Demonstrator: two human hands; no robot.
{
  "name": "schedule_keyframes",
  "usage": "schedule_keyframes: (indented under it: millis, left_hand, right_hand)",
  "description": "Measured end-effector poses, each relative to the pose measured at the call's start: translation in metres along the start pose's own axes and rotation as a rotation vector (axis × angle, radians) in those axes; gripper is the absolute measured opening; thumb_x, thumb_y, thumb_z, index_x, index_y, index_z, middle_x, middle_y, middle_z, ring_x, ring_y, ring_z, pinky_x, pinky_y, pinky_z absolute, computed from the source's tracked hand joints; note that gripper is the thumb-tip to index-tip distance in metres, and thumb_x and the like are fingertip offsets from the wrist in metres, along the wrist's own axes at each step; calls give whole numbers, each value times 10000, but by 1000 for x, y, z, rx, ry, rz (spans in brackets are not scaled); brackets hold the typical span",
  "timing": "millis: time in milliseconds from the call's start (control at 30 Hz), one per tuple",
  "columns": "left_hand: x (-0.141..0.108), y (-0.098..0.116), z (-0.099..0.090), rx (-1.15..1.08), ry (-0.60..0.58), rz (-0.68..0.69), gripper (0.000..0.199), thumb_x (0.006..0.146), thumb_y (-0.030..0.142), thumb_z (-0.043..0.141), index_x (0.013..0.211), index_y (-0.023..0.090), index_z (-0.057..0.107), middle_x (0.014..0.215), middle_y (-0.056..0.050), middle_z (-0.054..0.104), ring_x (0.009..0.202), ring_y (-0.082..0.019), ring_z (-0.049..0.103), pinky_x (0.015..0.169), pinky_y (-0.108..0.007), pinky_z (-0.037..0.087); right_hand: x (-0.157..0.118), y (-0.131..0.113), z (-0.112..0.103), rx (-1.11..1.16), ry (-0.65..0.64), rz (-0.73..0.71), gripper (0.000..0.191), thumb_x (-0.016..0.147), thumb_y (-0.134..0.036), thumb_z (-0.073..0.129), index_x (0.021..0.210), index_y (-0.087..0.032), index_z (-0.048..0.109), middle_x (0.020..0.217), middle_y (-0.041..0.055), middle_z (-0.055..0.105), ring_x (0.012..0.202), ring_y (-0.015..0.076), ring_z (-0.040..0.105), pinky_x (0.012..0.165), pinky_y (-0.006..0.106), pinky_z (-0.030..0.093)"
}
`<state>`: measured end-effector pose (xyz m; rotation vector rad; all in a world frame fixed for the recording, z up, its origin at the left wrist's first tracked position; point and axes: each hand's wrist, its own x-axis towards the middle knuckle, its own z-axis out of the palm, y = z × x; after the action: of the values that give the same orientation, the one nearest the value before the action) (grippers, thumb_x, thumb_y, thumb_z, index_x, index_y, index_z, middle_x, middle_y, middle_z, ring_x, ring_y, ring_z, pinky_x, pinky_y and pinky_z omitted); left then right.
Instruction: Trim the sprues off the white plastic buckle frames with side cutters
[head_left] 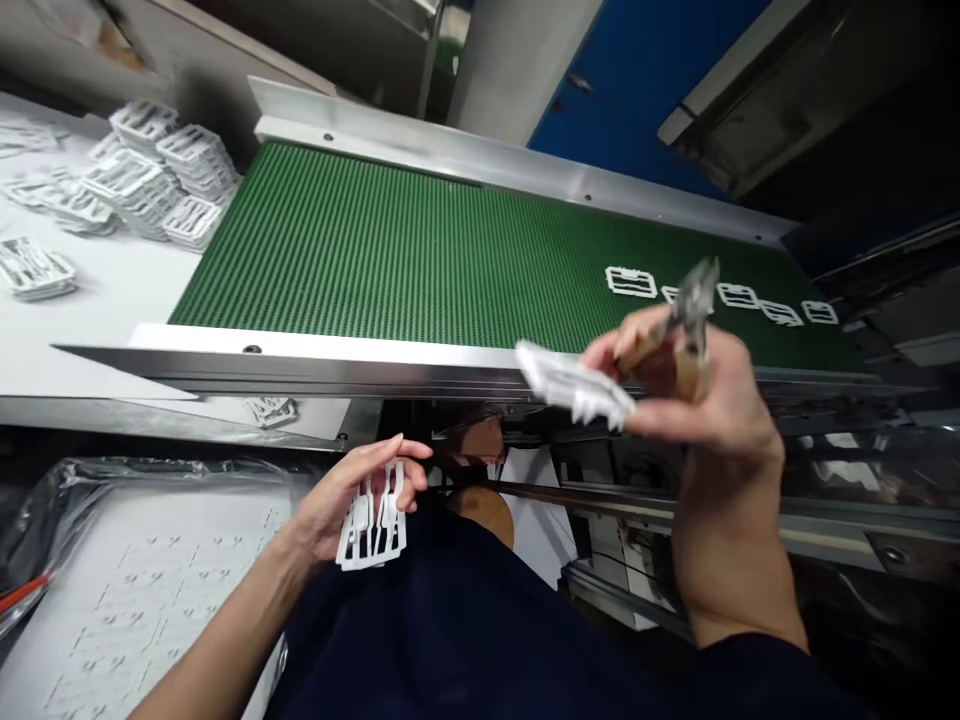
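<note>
plastic frame held in left hand

Fingers of the right hand hide the handles of the tool; we cannot confirm its type. Beyond that hand, the tool covers part of one white frame on the green belt. Left of the left hand, a red object runs off the picture's edge.

Green conveyor belt: white moulded frames lay spaced in a row near far end | White table: stacked frames piled beside belt, more scattered leftward
</note>
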<state>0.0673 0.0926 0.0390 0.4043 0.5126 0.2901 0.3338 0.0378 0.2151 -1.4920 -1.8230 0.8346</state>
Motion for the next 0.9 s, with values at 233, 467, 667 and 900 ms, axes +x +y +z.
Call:
schedule_keyframes:
  millis: [233,467,667,900]
  left_hand:
    - [3,1,13,453,-131,-201,211,707,287,732,830,116,719,700,-100,647,540,-158,549,491,-223,437]
    - [-2,-26,2,560,285,130,245,715,329,732,874,151,674,671,-44,648,579,-145,566,539,-217,458]
    - [-7,-45,1,552,341,152,249,717,324,732,876,145,666,710,-41,655,618,-142,577,580,-216,480]
    - [-19,-68,-12,-22,279,-126,178,783,295,610,870,142,636,774,-62,621,688,-191,606,641,-299,527]
  right_hand:
    - [-36,26,97,-48,-465,69,414,708,-398,712,1017,-175,551,927,31,612,773,140,574,683,250,456]
    - [-70,59,145,137,160,511,284,774,-380,654,937,-194,516,886,18,610,787,143,578,740,278,462]
    - [-82,73,196,607,435,559,271,748,-340,684,841,-191,478,769,-14,545,682,115,560,674,256,477]
    - [-95,80,192,730,437,591,315,714,-330,716,857,-195,471,771,-15,537,664,118,571,672,272,499]
